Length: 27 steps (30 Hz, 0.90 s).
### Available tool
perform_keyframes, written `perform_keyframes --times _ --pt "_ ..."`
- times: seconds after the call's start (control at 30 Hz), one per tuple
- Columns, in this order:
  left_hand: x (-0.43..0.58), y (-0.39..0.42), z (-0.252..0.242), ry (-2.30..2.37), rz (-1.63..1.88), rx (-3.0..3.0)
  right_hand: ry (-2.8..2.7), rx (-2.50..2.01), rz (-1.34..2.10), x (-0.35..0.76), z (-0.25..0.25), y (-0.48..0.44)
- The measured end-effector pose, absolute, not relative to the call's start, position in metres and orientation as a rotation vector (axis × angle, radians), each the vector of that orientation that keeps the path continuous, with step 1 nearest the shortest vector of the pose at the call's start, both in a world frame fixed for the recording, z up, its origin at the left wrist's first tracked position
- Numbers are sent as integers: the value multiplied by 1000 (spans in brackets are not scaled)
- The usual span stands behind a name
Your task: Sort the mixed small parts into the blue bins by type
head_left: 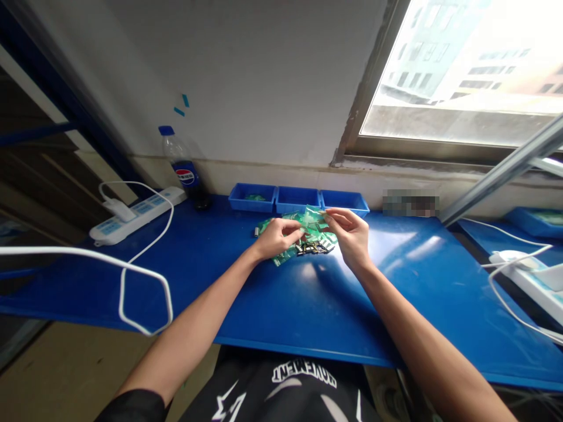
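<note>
A small green translucent plastic bag (312,218) is held up in front of the blue bins, over the pile on the table. My right hand (350,234) pinches its right edge between thumb and fingers. My left hand (277,237) is closed, thumb against fingertips, at the bag's left side; what lies between those fingertips is too small to make out. Below the hands lie small black and silver parts (315,248), several of them, possibly connectors. More green bags (285,256) lie beside and under them on the blue table.
Three joined blue bins (298,198) stand at the wall; the left one holds something green. A cola bottle (187,173) and a white power strip (138,214) are at the left, with a looping white cable (149,275). Another power strip (534,284) lies at the right.
</note>
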State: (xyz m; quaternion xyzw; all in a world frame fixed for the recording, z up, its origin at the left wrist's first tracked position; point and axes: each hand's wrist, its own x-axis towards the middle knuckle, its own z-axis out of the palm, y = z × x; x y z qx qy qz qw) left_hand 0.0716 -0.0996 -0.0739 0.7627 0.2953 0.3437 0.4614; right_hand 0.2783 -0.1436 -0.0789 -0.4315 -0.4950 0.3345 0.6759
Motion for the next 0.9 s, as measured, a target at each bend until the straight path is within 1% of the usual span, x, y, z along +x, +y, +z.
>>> perform_keyframes --times 0.1,0.3,0.53,0.6,0.7,0.8,0.9 --pt "70 -100 -72 663 822 1850 -1117 -988 746 279 -80 -144" --pt "73 -100 -75 785 868 1877 -1153 -973 805 278 -82 -143" --pt "70 -98 -71 755 879 1797 -1225 -1032 782 278 -83 -145" --pt "69 -98 -70 750 890 1779 -1275 -1074 703 279 -85 -145" --pt "69 -95 -70 775 957 1670 -1416 -1182 429 281 -89 -144" --pt "67 -86 -72 853 1110 1469 -1657 -1245 157 284 -94 -142" --pt "59 -74 -75 914 1291 1226 -1823 -1281 32 285 -102 -140"
